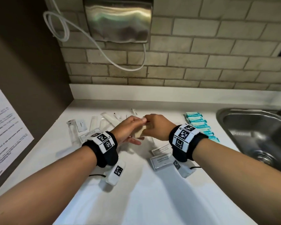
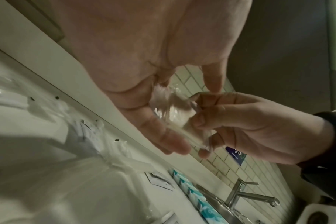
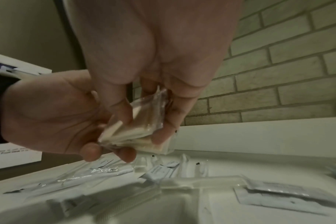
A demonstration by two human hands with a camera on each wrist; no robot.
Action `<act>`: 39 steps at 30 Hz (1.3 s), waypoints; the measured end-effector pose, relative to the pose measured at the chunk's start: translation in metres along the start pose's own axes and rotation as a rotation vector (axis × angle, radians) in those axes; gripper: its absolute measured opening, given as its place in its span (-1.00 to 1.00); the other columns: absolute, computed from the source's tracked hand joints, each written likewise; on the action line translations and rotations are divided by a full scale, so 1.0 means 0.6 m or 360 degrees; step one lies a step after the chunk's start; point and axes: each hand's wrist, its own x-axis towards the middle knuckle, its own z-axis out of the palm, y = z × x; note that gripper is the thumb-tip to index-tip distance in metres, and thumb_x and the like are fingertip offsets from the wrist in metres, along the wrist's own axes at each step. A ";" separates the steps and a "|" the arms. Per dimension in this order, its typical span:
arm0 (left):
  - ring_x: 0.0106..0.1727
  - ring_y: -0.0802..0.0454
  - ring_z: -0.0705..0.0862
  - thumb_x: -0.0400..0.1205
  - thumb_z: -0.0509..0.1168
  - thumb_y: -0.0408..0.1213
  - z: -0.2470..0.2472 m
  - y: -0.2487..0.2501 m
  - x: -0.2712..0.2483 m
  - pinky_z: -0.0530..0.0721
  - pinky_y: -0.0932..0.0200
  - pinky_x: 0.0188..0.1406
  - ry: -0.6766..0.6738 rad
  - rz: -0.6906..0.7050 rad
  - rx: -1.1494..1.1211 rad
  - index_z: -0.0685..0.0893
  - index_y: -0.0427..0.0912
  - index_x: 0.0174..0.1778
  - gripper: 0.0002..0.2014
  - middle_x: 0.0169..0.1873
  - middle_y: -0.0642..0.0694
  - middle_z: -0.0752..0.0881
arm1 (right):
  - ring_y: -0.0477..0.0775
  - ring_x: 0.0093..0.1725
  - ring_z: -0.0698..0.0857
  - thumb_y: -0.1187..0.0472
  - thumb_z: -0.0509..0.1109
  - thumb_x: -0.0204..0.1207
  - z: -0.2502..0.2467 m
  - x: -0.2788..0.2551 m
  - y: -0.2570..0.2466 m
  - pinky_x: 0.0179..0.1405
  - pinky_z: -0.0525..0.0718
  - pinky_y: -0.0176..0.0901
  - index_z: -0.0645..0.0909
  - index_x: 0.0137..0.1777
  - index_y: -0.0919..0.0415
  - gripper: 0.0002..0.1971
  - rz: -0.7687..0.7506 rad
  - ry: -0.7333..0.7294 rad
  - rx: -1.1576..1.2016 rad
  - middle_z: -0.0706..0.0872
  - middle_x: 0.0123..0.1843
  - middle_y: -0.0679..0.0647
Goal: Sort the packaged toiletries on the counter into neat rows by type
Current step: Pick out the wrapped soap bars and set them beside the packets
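Note:
Above the counter's middle, both hands hold a small stack of cream packets in clear wrap (image 1: 140,132). My left hand (image 1: 130,127) cups the stack from below, fingers curled round its lower edge. My right hand (image 1: 154,125) pinches it from the other side. In the left wrist view the wrapped stack (image 2: 173,115) sits between my left hand (image 2: 197,118) and the fingers (image 2: 220,109) of the right hand. In the right wrist view my right hand (image 3: 142,125) grips the stack (image 3: 138,131).
A row of teal sachets (image 1: 199,125) lies beside the steel sink (image 1: 258,135). Two shampoo sachets (image 1: 161,158) lie under my right wrist. Several clear-wrapped items (image 1: 91,125) are scattered at the left. A dispenser (image 1: 118,18) hangs on the tiled wall.

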 end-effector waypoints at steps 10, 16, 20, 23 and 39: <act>-0.09 -0.14 0.66 0.57 0.36 -0.45 0.027 0.001 0.047 0.78 0.12 -0.42 0.0132 0.0121 0.0265 0.59 -0.02 0.15 -0.69 0.10 -0.31 0.59 | 0.06 0.21 0.58 -0.06 0.65 0.24 -0.024 -0.050 0.110 0.15 0.60 -0.09 0.23 0.58 0.02 -0.05 0.0338 -0.0126 -0.0040 0.41 0.46 0.09; 0.09 -0.31 0.72 0.57 0.38 -0.44 0.016 0.006 0.068 0.81 0.07 -0.36 0.0186 0.0130 0.0279 0.60 0.07 0.05 -0.70 0.25 -0.33 0.56 | 0.18 0.35 0.55 -0.10 0.68 0.15 0.019 -0.062 0.143 0.36 0.60 0.08 0.19 0.62 0.04 0.06 0.0504 -0.0634 -0.0350 0.34 0.43 0.06; 0.09 -0.27 0.70 0.56 0.39 -0.43 0.020 0.002 0.079 0.77 0.15 -0.41 0.0159 0.0126 0.0297 0.61 0.08 0.06 -0.70 0.27 -0.31 0.55 | 0.15 0.07 0.65 -0.03 0.65 0.13 0.049 -0.042 0.135 0.15 0.73 0.03 0.42 0.44 0.04 -0.16 0.0469 -0.0590 -0.0339 0.37 0.21 0.05; 0.15 -0.28 0.69 0.56 0.39 -0.43 0.016 -0.005 0.084 0.78 0.11 -0.38 0.0175 0.0121 0.0311 0.61 0.11 0.04 -0.69 0.29 -0.28 0.52 | 0.16 0.03 0.65 -0.04 0.65 0.13 0.060 -0.024 0.126 0.14 0.73 0.06 0.47 0.38 0.05 -0.22 0.0442 -0.0569 -0.0326 0.37 0.18 0.06; -0.19 -0.18 0.74 0.63 0.32 -0.46 0.023 -0.023 0.021 0.75 -0.10 -0.31 0.0056 -0.0034 0.0257 0.46 0.00 0.29 -0.62 0.15 -0.18 0.60 | 0.08 0.05 0.70 0.10 0.67 0.28 0.028 -0.005 0.101 -0.17 0.61 -0.27 0.17 0.62 0.13 -0.03 0.0312 -0.0300 0.0310 0.55 0.36 0.06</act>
